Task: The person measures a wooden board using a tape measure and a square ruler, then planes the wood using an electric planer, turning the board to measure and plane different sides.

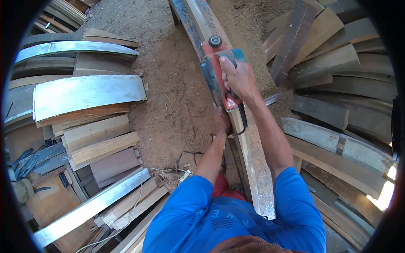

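Observation:
My right hand [239, 80] is closed round the handle of a red and dark electric planer [216, 69], which has a black round knob at its front. The planer rests on a long, narrow wooden beam [244, 154] that runs away from my body. Lower down, just behind the planer, my left hand [222, 121] grips the left side of the beam. Its fingers are partly hidden in shadow. A black power cord [243, 120] loops from the planer's back end past my left wrist. The beam lies along a worn bench [262, 185].
Stacked boards [101, 135] and shiny metal-faced planks [88, 95] lie at the left. More timber [337, 107] is piled at the right. A white cable [137, 196] and tangled dark cords [183, 162] cross the shavings-strewn dirt floor [166, 88] near my left arm.

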Action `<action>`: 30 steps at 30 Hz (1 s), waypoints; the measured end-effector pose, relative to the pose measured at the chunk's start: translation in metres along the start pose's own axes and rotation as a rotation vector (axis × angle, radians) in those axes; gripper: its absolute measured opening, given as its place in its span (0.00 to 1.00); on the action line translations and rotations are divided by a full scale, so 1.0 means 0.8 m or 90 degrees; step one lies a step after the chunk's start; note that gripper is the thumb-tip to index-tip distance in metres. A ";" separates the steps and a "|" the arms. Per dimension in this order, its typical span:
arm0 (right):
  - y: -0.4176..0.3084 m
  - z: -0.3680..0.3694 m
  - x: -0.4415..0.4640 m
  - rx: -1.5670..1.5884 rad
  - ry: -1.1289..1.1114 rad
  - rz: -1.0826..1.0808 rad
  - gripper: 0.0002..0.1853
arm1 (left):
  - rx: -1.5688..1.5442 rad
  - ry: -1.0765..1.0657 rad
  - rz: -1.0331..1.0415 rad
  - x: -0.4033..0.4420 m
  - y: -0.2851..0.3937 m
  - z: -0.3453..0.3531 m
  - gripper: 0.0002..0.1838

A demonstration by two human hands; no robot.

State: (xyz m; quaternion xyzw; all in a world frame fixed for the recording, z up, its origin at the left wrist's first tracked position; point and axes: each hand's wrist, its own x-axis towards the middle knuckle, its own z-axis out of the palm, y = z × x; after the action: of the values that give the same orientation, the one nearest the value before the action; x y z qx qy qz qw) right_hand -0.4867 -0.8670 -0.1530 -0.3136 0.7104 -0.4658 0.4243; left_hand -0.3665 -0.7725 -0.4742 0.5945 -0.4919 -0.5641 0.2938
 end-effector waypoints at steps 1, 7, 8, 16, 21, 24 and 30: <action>-0.004 0.004 0.027 0.007 -0.003 -0.005 0.22 | 0.051 0.020 0.004 0.002 0.004 -0.003 0.33; -0.016 -0.001 0.084 0.268 -0.022 -0.038 0.23 | 0.176 0.022 -0.023 0.003 0.042 -0.009 0.35; -0.004 -0.013 0.055 0.295 -0.037 -0.024 0.23 | 0.198 -0.003 -0.076 -0.012 0.048 -0.015 0.35; 0.087 -0.106 -0.253 0.221 -0.033 -0.011 0.31 | 0.186 0.030 -0.053 -0.009 0.040 -0.011 0.39; 0.165 -0.149 -0.423 0.245 0.038 0.010 0.34 | 0.248 -0.101 -0.135 0.003 0.059 -0.033 0.41; 0.205 -0.179 -0.530 0.239 0.095 0.080 0.36 | 0.007 -0.031 -0.013 -0.024 0.063 -0.052 0.41; 0.282 -0.232 -0.722 0.200 0.218 0.169 0.28 | -0.015 -0.205 0.036 -0.296 0.096 -0.048 0.38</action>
State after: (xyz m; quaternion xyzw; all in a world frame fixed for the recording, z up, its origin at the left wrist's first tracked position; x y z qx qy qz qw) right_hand -0.4079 -0.2244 -0.1448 -0.0645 0.7260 -0.5567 0.3985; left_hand -0.3203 -0.5902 -0.3070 0.4787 -0.5429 -0.6492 0.2338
